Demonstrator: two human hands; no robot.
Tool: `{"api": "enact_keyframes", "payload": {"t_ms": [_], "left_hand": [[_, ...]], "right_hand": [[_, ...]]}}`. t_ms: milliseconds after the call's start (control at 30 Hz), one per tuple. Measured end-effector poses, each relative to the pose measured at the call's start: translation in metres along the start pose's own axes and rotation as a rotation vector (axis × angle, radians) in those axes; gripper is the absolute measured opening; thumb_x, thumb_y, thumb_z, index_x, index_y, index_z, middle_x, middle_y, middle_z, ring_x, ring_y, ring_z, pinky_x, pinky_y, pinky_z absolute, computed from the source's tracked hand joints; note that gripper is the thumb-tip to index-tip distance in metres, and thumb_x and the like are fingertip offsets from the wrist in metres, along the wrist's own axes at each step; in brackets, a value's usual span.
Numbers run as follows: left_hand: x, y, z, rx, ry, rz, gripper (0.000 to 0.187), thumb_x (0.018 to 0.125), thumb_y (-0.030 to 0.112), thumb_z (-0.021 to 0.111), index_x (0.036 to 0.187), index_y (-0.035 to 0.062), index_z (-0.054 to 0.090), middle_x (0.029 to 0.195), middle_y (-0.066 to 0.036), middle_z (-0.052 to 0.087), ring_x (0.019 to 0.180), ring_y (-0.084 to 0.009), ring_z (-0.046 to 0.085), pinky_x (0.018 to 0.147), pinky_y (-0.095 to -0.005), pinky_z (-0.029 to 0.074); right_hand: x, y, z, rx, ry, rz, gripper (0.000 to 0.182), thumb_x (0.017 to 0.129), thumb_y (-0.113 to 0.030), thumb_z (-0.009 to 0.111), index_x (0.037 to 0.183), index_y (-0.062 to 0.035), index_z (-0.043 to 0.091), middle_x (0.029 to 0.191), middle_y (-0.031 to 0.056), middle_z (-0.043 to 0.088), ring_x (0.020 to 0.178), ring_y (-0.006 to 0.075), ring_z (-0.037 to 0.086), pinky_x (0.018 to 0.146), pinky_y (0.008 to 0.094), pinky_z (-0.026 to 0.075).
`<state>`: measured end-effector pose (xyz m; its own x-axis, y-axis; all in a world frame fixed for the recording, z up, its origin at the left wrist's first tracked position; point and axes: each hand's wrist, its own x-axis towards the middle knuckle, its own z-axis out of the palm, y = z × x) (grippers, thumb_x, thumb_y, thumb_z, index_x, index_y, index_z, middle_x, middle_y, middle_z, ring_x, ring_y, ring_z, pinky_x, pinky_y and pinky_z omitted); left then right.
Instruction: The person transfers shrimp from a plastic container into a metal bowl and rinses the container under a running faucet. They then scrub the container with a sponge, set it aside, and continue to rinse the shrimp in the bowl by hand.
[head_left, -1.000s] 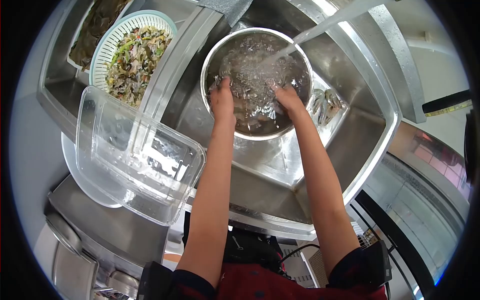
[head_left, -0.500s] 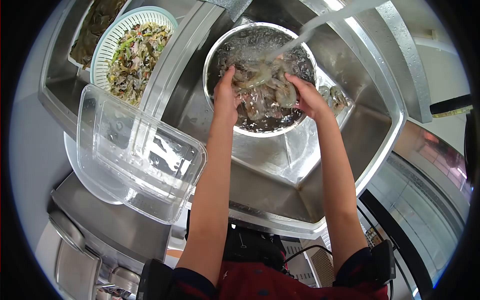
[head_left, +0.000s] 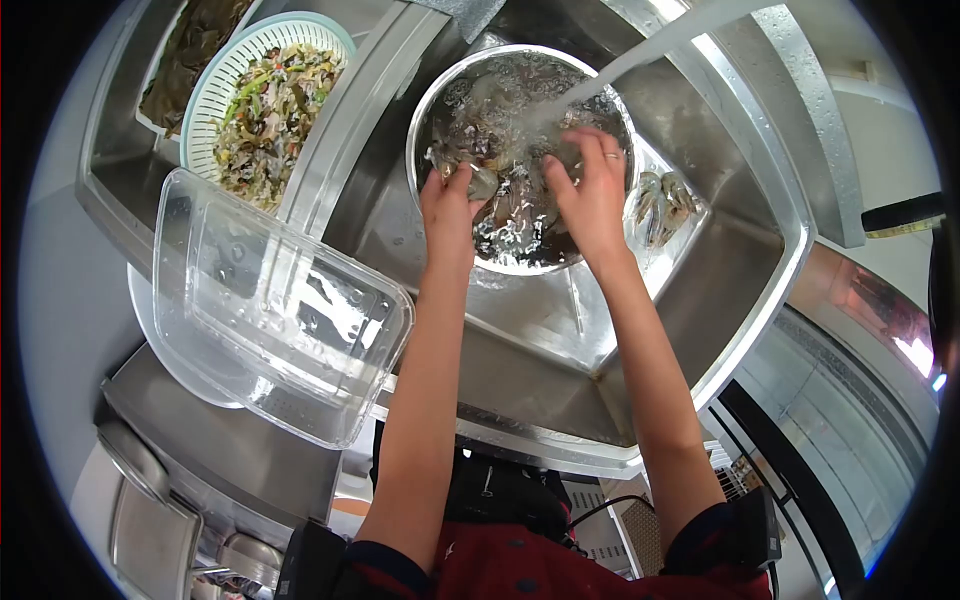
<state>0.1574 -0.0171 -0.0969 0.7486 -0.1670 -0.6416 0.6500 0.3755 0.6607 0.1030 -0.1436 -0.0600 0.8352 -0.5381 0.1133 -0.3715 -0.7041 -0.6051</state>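
A round metal bowl (head_left: 418, 120) stands in the sink, full of water and grey raw shrimp. At its left side my left hand (head_left: 450, 212) is closed on a shrimp (head_left: 481, 183), with thumb and fingers around it. My right hand (head_left: 592, 195) is over the right part of the bowl, thumb and fingers apart, the fingertips at the bubbling water. Nothing shows in its grasp. A stream of water (head_left: 640, 52) pours into the bowl from the upper right. Several more shrimp (head_left: 662, 208) lie on the sink floor, just right of the bowl.
The steel sink (head_left: 700, 390) surrounds the bowl. Left of it, a clear plastic container (head_left: 285, 310) lies tilted across the sink edge. A white-green colander (head_left: 199, 125) full of food scraps sits in the neighbouring basin, beside a tray (head_left: 157, 128) of dark contents.
My hands have moved apart from the clump of shrimp they held between them, and it is back in the water. The right hand has shifted left and opened; the left keeps a shrimp.
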Motion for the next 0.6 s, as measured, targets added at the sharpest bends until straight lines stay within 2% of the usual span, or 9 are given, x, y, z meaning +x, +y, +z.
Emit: {"api": "enact_keyframes", "payload": {"t_ms": [67,133,167,233,300,400,467,533,600], "left_hand": [[-0.004,0.001,-0.002,0.098,0.003,-0.002,0.019,0.081,0.014,0.046,0.096,0.0022,0.049,0.083,-0.012,0.057,0.07,-0.0223,0.058,0.068,-0.0318,0.047],[-0.008,0.008,0.0,0.194,0.005,-0.001,0.019,0.083,0.016,0.044,0.094,0.0024,0.05,0.081,-0.012,0.058,0.071,-0.0219,0.058,0.069,-0.0313,0.047],[-0.01,0.011,0.001,0.178,0.012,-0.041,0.02,0.084,0.018,0.043,0.093,0.0017,0.05,0.08,-0.012,0.058,0.07,-0.0215,0.058,0.069,-0.032,0.047],[-0.01,0.011,-0.001,0.163,0.018,-0.083,0.021,0.084,0.019,0.042,0.092,0.001,0.05,0.078,-0.012,0.059,0.07,-0.0212,0.059,0.07,-0.0326,0.047],[-0.008,0.011,-0.005,0.008,-0.099,-0.082,0.028,0.085,0.023,0.042,0.094,-0.0016,0.049,0.082,-0.013,0.058,0.075,-0.0199,0.058,0.073,-0.0326,0.046],[-0.015,0.016,-0.003,-0.075,-0.11,-0.088,0.029,0.085,0.023,0.043,0.097,-0.0031,0.048,0.088,-0.013,0.057,0.083,-0.0189,0.056,0.078,-0.0325,0.043],[-0.016,0.014,-0.004,-0.07,-0.068,-0.097,0.028,0.084,0.02,0.044,0.1,-0.0026,0.048,0.093,-0.011,0.056,0.087,-0.0174,0.054,0.08,-0.0317,0.041],[-0.021,0.019,0.001,0.066,-0.016,-0.087,0.026,0.083,0.018,0.046,0.101,-0.0018,0.048,0.093,-0.01,0.056,0.086,-0.0157,0.053,0.078,-0.0298,0.041],[-0.02,0.019,0.004,-0.006,-0.07,-0.104,0.028,0.082,0.019,0.049,0.1,-0.002,0.05,0.093,-0.008,0.055,0.083,-0.0135,0.052,0.075,-0.0264,0.04]], "right_hand": [[0.005,-0.008,0.001,0.051,-0.069,0.03,0.028,0.069,-0.019,0.057,0.09,-0.0013,0.053,0.09,0.0189,0.053,0.088,0.0336,0.048,0.077,0.0371,0.039],[0.014,-0.018,0.0,-0.004,-0.513,0.305,0.028,0.072,-0.025,0.055,0.088,-0.0012,0.055,0.081,0.0167,0.058,0.08,0.0302,0.055,0.072,0.0339,0.042],[0.015,-0.012,0.006,-0.038,-0.514,0.228,0.031,0.073,-0.028,0.053,0.087,-0.0008,0.056,0.077,0.0173,0.059,0.076,0.0299,0.057,0.068,0.0346,0.043],[0.019,-0.007,0.005,-0.014,-0.523,0.238,0.03,0.073,-0.028,0.053,0.087,-0.001,0.056,0.078,0.0176,0.059,0.077,0.0299,0.057,0.069,0.0343,0.043],[0.018,-0.001,0.001,0.01,-0.532,0.248,0.03,0.073,-0.027,0.053,0.088,-0.0013,0.057,0.08,0.0179,0.059,0.078,0.0298,0.057,0.069,0.034,0.043],[0.014,0.017,-0.009,-0.052,-0.461,0.212,0.03,0.073,-0.027,0.053,0.089,-0.0023,0.057,0.082,0.018,0.058,0.077,0.0294,0.056,0.069,0.0337,0.043],[0.007,0.024,-0.017,-0.06,-0.342,0.19,0.027,0.073,-0.028,0.052,0.088,-0.0066,0.058,0.086,0.0159,0.057,0.079,0.0319,0.055,0.07,0.0374,0.043],[0.006,0.011,-0.035,-0.093,-0.371,0.267,0.026,0.073,-0.028,0.052,0.087,-0.0074,0.058,0.089,0.0156,0.056,0.08,0.0314,0.055,0.069,0.0378,0.043],[0.004,0.007,-0.047,-0.222,-0.345,0.341,0.026,0.073,-0.029,0.052,0.086,-0.0073,0.058,0.089,0.0157,0.056,0.08,0.0317,0.055,0.068,0.0382,0.043]]}}
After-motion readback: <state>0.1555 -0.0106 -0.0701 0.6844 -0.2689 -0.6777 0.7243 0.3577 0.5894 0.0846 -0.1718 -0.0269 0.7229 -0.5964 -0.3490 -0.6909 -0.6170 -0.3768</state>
